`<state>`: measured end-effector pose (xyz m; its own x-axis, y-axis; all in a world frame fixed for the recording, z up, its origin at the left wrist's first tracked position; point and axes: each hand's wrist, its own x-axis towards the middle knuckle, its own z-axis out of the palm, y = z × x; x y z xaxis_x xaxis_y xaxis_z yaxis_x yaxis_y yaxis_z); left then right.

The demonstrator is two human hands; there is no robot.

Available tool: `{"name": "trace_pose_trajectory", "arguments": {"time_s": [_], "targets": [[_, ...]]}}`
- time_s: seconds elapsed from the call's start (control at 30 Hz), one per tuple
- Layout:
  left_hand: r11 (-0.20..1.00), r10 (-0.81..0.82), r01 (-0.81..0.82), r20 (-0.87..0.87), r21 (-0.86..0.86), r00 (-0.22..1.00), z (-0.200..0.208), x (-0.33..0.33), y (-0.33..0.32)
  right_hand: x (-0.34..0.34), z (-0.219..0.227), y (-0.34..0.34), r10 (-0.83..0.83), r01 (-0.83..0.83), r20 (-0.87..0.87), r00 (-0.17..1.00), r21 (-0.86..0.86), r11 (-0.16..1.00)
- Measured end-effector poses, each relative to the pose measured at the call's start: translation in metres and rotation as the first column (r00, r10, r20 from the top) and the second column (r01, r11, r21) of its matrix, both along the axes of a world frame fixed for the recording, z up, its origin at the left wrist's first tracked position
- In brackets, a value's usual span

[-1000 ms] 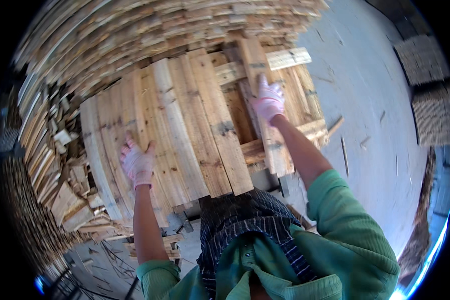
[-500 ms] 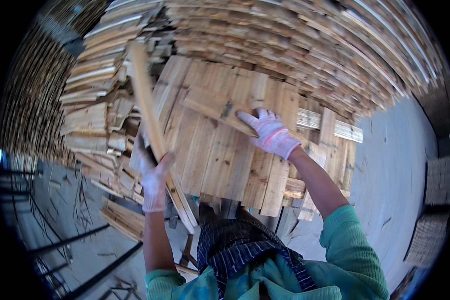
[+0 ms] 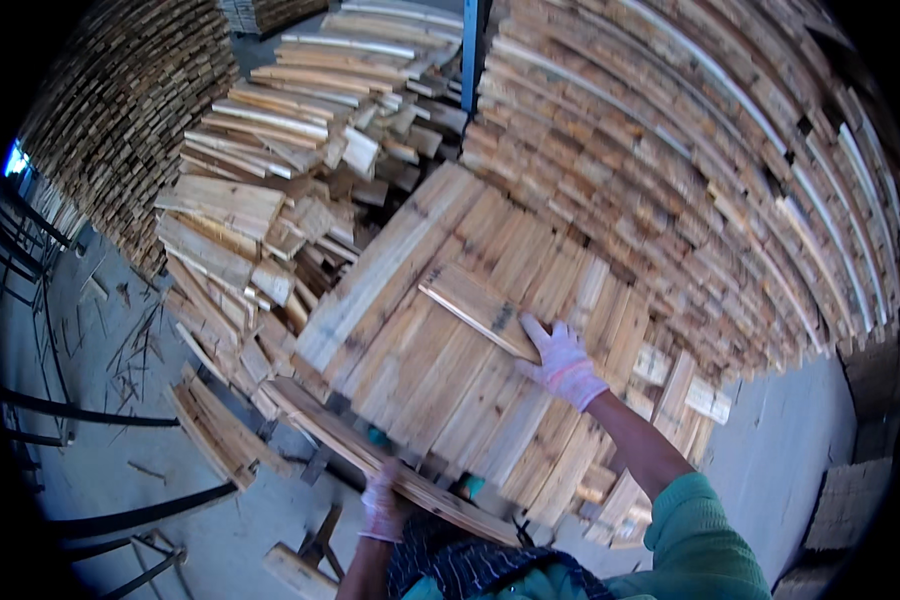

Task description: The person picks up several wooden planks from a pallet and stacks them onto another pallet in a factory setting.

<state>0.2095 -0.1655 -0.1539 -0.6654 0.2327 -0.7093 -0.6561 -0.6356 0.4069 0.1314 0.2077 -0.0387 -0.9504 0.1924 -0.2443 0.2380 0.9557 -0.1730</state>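
My left hand (image 3: 381, 503), in a pale glove, is closed round a long wooden plank (image 3: 335, 438) held at the near edge of the work surface, close to my apron. What looks like a second board lies along it. My right hand (image 3: 567, 368), gloved too, grips the near right end of a short wooden board (image 3: 475, 303), thumb on one edge and fingers on the other. That short board lies slantwise on a flat layer of planks (image 3: 420, 370) set side by side.
Behind stands a tall stack of boards (image 3: 610, 190). Loose, uneven boards (image 3: 240, 205) are heaped at the left beside a blue post (image 3: 470, 55). Black metal bars (image 3: 90, 412) and wood scraps are on the grey floor (image 3: 210, 530) at lower left. More stacks (image 3: 850, 510) stand far right.
The long plank in my left hand has swung down from nearly upright to lying along the near edge. My right hand stays on the short board. The view has turned.
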Motion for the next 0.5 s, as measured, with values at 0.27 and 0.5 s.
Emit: {"name": "trace_pose_trajectory", "arguments": {"time_s": [0.27,0.5], "targets": [[0.998,-0.052,0.054,0.146,-0.009,0.988,0.017,-0.026,0.069,-0.153,0.052,0.073,-0.036,0.047,-0.105,0.994,0.096,0.994],[0.987,-0.093,0.108,0.13,-0.115,0.987,0.045,-0.042,0.066,-0.2,-0.01,0.077,-0.052,0.055,-0.025,0.998,0.157,0.986]]}}
